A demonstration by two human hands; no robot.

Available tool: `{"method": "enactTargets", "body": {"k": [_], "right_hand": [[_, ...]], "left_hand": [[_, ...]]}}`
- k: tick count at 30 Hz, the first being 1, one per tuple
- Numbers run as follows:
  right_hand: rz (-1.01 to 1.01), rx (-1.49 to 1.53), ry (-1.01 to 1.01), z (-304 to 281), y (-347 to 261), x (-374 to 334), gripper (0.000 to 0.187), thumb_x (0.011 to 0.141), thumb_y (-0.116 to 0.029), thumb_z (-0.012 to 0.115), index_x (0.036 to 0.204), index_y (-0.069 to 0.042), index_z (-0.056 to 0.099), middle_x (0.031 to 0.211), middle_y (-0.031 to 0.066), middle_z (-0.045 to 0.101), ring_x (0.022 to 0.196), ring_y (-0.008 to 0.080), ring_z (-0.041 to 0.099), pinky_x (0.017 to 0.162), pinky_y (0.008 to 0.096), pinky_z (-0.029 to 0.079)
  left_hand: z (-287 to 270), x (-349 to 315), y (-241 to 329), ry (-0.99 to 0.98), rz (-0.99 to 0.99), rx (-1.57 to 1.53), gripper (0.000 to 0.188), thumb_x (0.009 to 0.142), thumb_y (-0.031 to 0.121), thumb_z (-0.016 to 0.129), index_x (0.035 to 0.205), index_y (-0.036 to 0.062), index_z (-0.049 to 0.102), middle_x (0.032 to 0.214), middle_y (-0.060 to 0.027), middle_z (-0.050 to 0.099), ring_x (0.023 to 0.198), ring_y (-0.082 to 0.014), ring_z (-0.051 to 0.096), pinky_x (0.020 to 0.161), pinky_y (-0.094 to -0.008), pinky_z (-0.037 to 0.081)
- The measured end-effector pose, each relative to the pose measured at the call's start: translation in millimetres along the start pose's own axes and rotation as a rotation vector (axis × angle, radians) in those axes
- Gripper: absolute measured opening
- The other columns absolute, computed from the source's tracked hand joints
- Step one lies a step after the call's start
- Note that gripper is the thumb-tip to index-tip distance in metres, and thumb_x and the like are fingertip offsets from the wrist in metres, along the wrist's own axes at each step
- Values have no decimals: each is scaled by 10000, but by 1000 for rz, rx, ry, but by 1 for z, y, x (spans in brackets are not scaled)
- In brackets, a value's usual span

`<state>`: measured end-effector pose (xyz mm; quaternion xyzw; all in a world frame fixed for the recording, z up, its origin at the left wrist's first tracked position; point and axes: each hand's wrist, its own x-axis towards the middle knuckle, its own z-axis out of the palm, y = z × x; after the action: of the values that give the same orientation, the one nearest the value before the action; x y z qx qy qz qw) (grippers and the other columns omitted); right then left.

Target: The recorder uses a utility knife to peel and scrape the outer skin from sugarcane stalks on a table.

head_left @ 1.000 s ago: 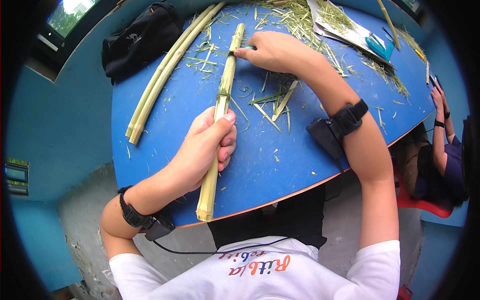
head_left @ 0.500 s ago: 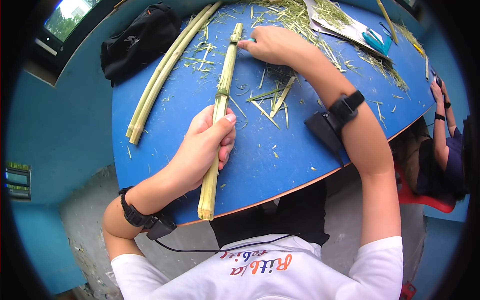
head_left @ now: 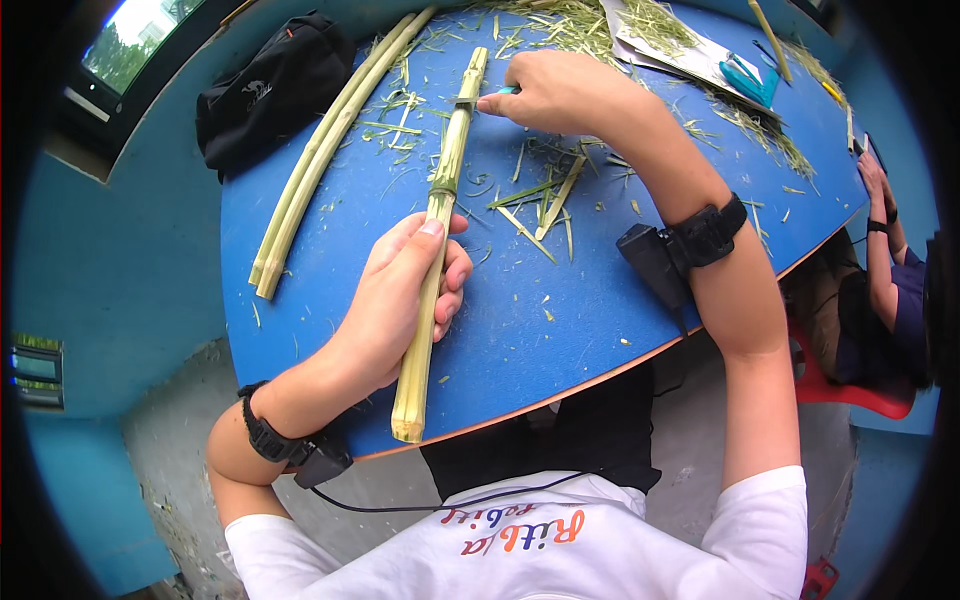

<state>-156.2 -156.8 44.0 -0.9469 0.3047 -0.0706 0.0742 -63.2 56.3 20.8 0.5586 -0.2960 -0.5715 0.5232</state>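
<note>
My left hand (head_left: 405, 285) is wrapped round the lower half of a pale green jointed cane stalk (head_left: 449, 160), its near end jutting past the table's front edge. The stalk tilts slightly right toward its far end, and its surface looks shaved, with a greener ring at the joint. At the far part, my right hand (head_left: 550, 92) is closed on a small knife (head_left: 466, 101). Only a bit of the teal handle shows by the fingers; the grey blade lies across the stalk. Two more peeled stalks (head_left: 325, 150) rest side by side on the table, left of my hands.
The blue table (head_left: 500, 340) carries green shavings (head_left: 560, 30) and loose strips (head_left: 558, 200). A black bag (head_left: 275, 90) sits at the far left. Far right are papers (head_left: 690, 50) with a teal item (head_left: 748, 80). Another person's hands (head_left: 873, 185) work at the right edge.
The knife blade has slid a short way down the stalk toward me, my right hand moving with it. My left hand keeps its hold on the stalk.
</note>
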Motion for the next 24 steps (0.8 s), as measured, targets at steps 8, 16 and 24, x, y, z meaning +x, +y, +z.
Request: {"method": "enactTargets", "body": {"k": [8, 16, 24], "right_hand": [[64, 66, 9, 10, 4, 14, 530, 824, -514, 518, 791, -2, 652, 677, 168, 618, 698, 321, 616, 644, 419, 460], [135, 41, 111, 25, 11, 25, 522, 856, -484, 485, 870, 9, 656, 795, 187, 649, 801, 350, 630, 723, 443, 491], [35, 75, 36, 17, 5, 11, 525, 853, -494, 488, 925, 1, 646, 856, 212, 643, 851, 362, 618, 745, 447, 475]], "left_hand": [[-3, 4, 1, -10, -5, -15, 256, 979, 286, 353, 1025, 40, 412, 638, 8, 424, 459, -20, 381, 380, -149, 323], [0, 0, 0, 29, 9, 45, 280, 962, 259, 404, 1091, 11, 428, 637, 17, 407, 443, -12, 371, 363, -140, 317], [-5, 4, 0, 23, 34, -11, 300, 956, 257, 419, 1104, -5, 424, 632, 20, 401, 445, -17, 379, 350, -143, 318]]}}
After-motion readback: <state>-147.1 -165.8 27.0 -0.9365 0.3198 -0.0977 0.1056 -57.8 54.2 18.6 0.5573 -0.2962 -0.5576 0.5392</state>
